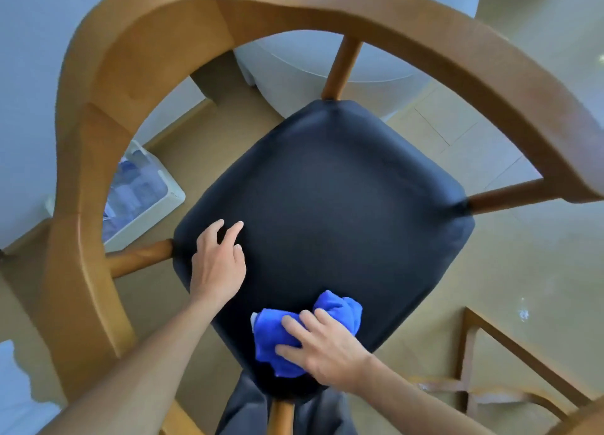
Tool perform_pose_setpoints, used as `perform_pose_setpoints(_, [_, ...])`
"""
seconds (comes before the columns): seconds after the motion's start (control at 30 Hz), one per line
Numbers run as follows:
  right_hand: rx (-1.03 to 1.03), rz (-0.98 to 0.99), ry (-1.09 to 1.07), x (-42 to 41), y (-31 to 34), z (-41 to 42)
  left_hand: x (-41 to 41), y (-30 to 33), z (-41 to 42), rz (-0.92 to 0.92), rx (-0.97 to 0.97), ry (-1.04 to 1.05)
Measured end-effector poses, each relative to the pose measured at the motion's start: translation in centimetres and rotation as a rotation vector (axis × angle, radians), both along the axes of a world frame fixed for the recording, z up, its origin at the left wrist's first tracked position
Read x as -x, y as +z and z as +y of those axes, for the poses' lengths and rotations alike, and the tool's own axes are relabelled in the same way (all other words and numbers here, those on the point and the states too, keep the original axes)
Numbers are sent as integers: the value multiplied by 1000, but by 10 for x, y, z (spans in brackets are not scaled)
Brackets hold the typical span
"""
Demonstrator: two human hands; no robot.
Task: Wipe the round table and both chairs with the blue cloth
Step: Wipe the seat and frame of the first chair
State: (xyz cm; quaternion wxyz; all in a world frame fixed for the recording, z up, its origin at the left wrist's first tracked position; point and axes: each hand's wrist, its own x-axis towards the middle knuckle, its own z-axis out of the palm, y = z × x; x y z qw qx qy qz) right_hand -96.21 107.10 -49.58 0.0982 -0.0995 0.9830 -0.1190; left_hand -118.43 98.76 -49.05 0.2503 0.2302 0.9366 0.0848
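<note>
Right hand point(327, 353) presses blue cloth point(271, 336) — near edge of seat point(327, 205).

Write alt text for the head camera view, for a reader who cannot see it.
Seen from above, a person's right hand presses a bunched blue cloth onto the near corner of a chair's dark padded seat. The left hand rests open on the seat's left side. A curved wooden backrest arcs around the seat.

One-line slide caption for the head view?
Right hand presses the bunched blue cloth on the dark chair seat cushion; left hand lies open beside it.
</note>
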Motion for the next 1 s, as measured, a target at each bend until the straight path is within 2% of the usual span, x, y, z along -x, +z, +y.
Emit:
perform_pose_setpoints(0.1, [-49,58,-377,-19,4,87,-8,-7,3,77,45,-127])
perform_pose_setpoints(0.23, [-96,-120,-1090,-33,19,178,-25,-24,10,93,91,-223])
perform_pose_setpoints(0.3, [-66,-141,-1224,-29,18,190,-31,-33,11,120,96,-222])
perform_pose_setpoints(0.4, [-33,-72,-1324,-17,8,186,-35,-43,10,160,112,-242])
perform_pose_setpoints(0.53, [-8,-46,-1633,6,-5,182,-39,-55,10,166,106,-247])
perform_pose_setpoints(0.7, [-48,-23,-1739,50,-7,191,-39,-61,9,194,59,-235])
perform_pose_setpoints(0.8, [-55,7,-1710,102,-10,198,-39,-61,7,205,46,-229])
perform_pose_setpoints(0.87, [-47,19,-1575,151,-14,190,-39,-62,8,223,43,-229])
perform_pose_setpoints(1.0, [-88,13,-1151,242,-17,127,-38,-60,9,225,41,-229])
